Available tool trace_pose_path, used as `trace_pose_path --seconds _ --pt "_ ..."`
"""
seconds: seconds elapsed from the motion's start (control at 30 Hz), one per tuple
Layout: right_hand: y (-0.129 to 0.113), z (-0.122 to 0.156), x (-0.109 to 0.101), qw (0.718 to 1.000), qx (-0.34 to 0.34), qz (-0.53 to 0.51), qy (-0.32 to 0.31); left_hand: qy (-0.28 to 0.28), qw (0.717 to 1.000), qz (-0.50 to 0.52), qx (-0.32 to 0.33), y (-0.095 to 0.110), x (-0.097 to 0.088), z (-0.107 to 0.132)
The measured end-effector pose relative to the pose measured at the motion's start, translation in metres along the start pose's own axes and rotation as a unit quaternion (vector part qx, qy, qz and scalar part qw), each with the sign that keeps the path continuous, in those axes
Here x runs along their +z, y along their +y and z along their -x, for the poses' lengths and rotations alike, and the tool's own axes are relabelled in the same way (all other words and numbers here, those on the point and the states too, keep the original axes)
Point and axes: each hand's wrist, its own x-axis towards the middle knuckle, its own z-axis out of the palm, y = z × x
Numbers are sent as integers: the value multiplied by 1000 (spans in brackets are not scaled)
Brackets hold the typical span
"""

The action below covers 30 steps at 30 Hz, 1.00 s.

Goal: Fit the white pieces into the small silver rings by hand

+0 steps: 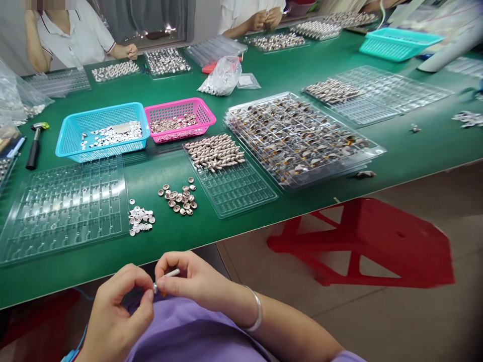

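Observation:
My left hand [121, 311] and my right hand [190, 281] meet in my lap, below the table's near edge. Both pinch a small silvery metal piece [166, 277] with a short rod sticking out to the right. My right wrist wears a silver bangle [256, 309]. On the green table [287, 80] in front of me lie two little heaps: white caps [140, 220] and brownish round caps [180, 197]. A clear tray [234, 186] beyond them carries a row of finished pieces [214, 152].
A blue basket [101, 131] and a pink basket [180, 119] hold small parts. Clear trays [64, 208] lie left; a full tray [298, 136] right. A hammer [34, 143] lies far left. A red stool [370, 241] stands beside me. Other people work across the table.

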Motion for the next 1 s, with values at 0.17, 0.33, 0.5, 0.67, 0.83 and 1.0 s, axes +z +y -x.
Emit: trace_pose_path --seconds 0.17,0.33,0.5,0.67,0.83,1.0 --pt "0 0 -1 1000 1 -7 2 1 1000 2 -1 0 0 -1" --pt "2 0 -1 1000 -7 -8 -2 1 1000 -15 5 3 -2 -2" --pt "4 1 0 998 -41 47 22 5 999 -34 10 6 -2 -2" --pt "2 4 3 992 -67 100 35 -7 999 -39 8 7 -2 -5" --pt "1 5 4 984 -91 142 54 -13 999 -31 -2 9 -4 -6" --pt "2 6 5 984 -85 144 53 -22 1000 -21 -6 9 -6 -6"
